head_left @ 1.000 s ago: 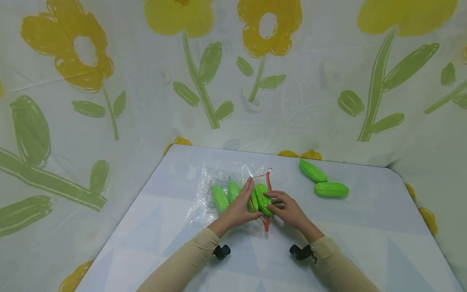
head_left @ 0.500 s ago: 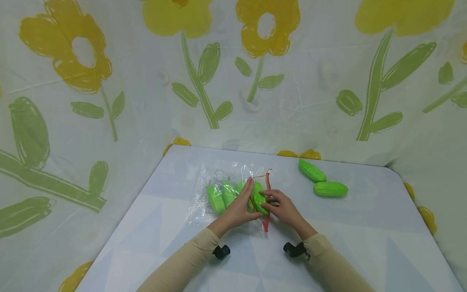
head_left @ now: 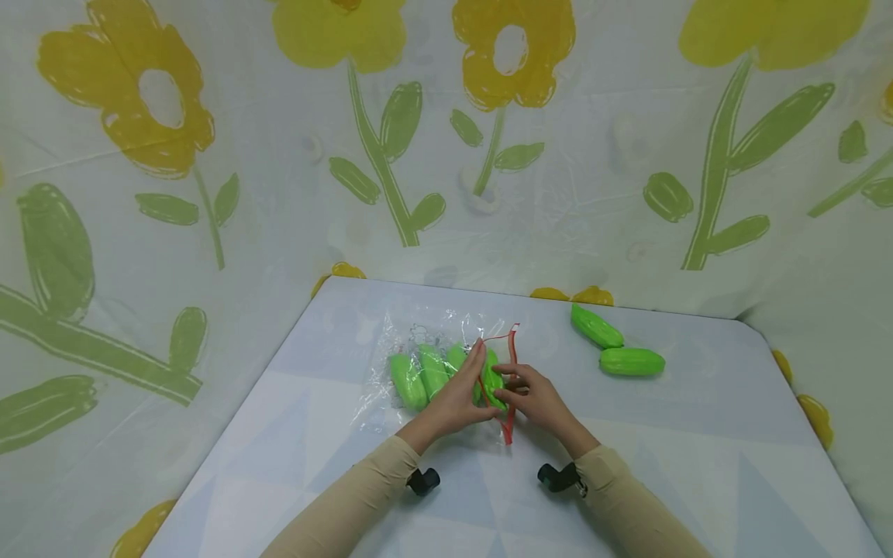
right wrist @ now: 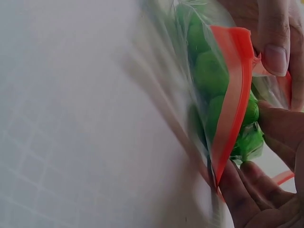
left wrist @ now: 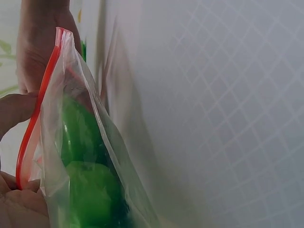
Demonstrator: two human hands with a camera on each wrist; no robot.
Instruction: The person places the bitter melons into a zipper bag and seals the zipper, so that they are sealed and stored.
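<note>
R hand (head_left: 533, 399) is pinching a green veg (head_left: 491, 380) w/ fingertips at the red lip (right wrist: 241, 85) of the bag (head_left: 432, 335); L hand (head_left: 456, 399), just left, is holding that lip apart. Poss. risk: if L's slackening, lip's folding in & veg's prob. snagging.

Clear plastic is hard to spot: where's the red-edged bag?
In the head view, the bag lies on the table by the left hand and right hand, left of two loose green vegetables.

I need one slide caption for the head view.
Left hand on a clear bag, right hand holding a green vegetable at the bag's mouth, two vegetables lying outside.
</note>
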